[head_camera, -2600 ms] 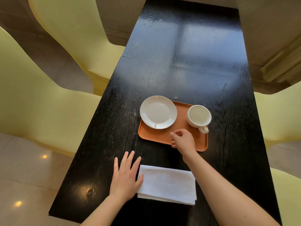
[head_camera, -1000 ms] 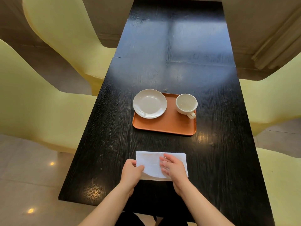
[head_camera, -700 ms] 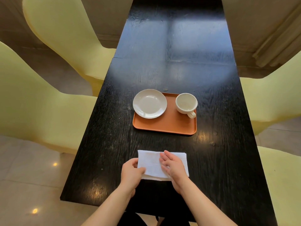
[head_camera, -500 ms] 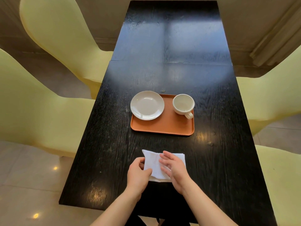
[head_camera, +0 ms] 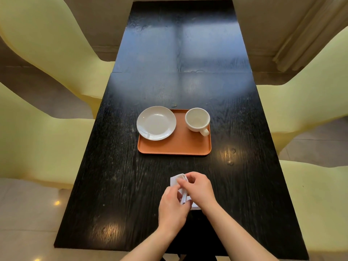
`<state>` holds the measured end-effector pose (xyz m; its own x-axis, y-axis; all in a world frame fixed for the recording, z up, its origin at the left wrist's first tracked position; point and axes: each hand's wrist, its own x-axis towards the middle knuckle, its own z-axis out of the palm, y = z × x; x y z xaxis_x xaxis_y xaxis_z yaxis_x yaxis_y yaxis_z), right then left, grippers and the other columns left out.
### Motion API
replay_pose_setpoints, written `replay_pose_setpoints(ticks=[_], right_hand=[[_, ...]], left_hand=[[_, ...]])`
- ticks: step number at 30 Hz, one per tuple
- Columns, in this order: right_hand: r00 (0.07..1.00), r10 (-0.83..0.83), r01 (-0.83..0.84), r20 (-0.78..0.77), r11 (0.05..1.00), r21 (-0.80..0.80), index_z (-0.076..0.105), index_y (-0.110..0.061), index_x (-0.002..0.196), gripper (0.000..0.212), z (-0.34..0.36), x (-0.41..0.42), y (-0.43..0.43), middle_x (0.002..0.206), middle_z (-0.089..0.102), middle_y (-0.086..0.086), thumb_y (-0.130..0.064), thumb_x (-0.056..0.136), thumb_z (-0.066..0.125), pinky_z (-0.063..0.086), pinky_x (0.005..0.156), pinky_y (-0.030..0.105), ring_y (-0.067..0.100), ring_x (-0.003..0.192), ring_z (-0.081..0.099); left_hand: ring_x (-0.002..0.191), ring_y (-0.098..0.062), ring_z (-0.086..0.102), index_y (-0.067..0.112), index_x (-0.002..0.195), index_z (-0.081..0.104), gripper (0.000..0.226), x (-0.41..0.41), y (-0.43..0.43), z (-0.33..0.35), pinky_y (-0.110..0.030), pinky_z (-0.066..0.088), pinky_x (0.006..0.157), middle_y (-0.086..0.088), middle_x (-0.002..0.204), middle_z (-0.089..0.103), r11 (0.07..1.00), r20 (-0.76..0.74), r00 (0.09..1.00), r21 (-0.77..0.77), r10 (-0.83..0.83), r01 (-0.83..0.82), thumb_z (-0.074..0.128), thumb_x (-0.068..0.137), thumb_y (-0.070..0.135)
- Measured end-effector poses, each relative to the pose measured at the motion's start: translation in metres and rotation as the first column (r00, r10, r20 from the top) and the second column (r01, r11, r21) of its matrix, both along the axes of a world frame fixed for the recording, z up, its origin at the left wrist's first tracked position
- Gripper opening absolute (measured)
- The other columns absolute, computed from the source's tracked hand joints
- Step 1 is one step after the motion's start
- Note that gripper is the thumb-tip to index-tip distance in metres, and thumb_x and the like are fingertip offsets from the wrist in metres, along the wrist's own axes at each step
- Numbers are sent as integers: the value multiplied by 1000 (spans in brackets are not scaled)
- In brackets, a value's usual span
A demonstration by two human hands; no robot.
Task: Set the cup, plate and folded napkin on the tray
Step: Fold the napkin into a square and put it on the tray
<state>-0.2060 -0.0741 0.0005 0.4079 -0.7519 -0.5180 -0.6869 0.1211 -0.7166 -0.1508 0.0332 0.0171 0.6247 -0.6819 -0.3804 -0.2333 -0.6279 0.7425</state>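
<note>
Napkin (head_camera: 176, 181) bunched between fingers (head_camera: 181, 182) of both hands, near tray (head_camera: 174, 146)

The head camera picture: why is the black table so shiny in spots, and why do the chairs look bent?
Head view: the glossy black wooden table mirrors a pale bluish window glow at its far end and small warm lamp glints near the orange rectangular tray; the wide-angle lens bows the pale yellow chairs at the edges; the white folded napkin is slightly blurred between both hands.
</note>
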Motion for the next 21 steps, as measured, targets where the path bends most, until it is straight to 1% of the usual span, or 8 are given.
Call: replay_pose_setpoints(ticks=[2, 4, 6, 9, 12, 14, 17, 21], right_hand=[[999, 17, -18, -44, 999, -42, 76, -27, 86, 3, -1, -5, -7, 80, 73, -11, -27, 87, 73, 54, 68, 24, 5, 78, 68], [995, 45, -55, -91, 993, -105, 75, -25, 89, 11, -3, -11, -12, 82, 72, -11, -19, 89, 66, 50, 66, 25, 7, 80, 66], [990, 53, -75, -127, 983, -168, 73, -24, 93, 14, -6, -18, -14, 85, 72, -10, -18, 93, 61, 48, 65, 26, 10, 81, 66], [976, 66, -122, -207, 955, -269, 72, -23, 102, 14, -12, -24, -15, 95, 71, -8, -21, 98, 58, 52, 70, 29, 11, 87, 65], [964, 72, -149, -254, 943, -297, 72, -21, 109, 18, -17, -27, -16, 102, 70, -5, -21, 100, 57, 56, 78, 33, 13, 95, 64], [964, 71, -151, -254, 939, -309, 71, -21, 111, 18, -19, -28, -15, 103, 70, -4, -20, 99, 57, 56, 79, 34, 14, 98, 65], [980, 5, -68, -199, 948, -310, 69, -18, 118, 22, -19, -30, -15, 107, 71, -2, -18, 97, 64, 54, 85, 34, 18, 102, 66], [980, -95, 43, -173, 958, -282, 66, -16, 114, 19, -19, -31, -19, 97, 68, 0, -17, 95, 68, 53, 81, 34, 19, 94, 63]], left_hand=[[91, -6, 56, 37, 113, 63, 39, -3, 4, -4, -18, 46, 74, 12, 93, 57, 998, -22, 998, -23, -57, 56, 74, 77, 29], [101, -4, 52, 35, 118, 60, 44, -4, 8, -7, -16, 43, 81, 18, 102, 57, 991, 17, 991, -31, -130, 130, 70, 75, 30], [107, -4, 45, 30, 122, 59, 46, -5, 12, -12, -23, 43, 90, 20, 112, 53, 983, 92, 979, -10, -180, 182, 63, 77, 31], [113, -8, 37, 27, 131, 53, 50, -1, 13, -18, -31, 43, 95, 13, 122, 44, 974, 182, 958, 76, -223, 212, 56, 82, 31], [134, -13, 28, 26, 143, 41, 56, 6, 12, -25, -31, 46, 96, 3, 148, 31, 952, 179, 943, 179, -280, 248, 54, 88, 34], [148, -16, 13, 26, 150, 30, 62, 9, 12, -32, -34, 44, 104, 0, 162, 13, 906, 207, 897, 256, -391, 336, 48, 92, 39], [153, -19, -2, 27, 154, 19, 64, 10, 14, -41, -37, 38, 109, -3, 167, -2, 813, 261, 783, 341, -565, 472, 36, 95, 46], [151, -23, 5, 26, 151, 23, 61, 8, 14, -46, -40, 37, 104, -9, 167, 0, 763, 323, 697, 374, -640, 528, 27, 95, 51]])
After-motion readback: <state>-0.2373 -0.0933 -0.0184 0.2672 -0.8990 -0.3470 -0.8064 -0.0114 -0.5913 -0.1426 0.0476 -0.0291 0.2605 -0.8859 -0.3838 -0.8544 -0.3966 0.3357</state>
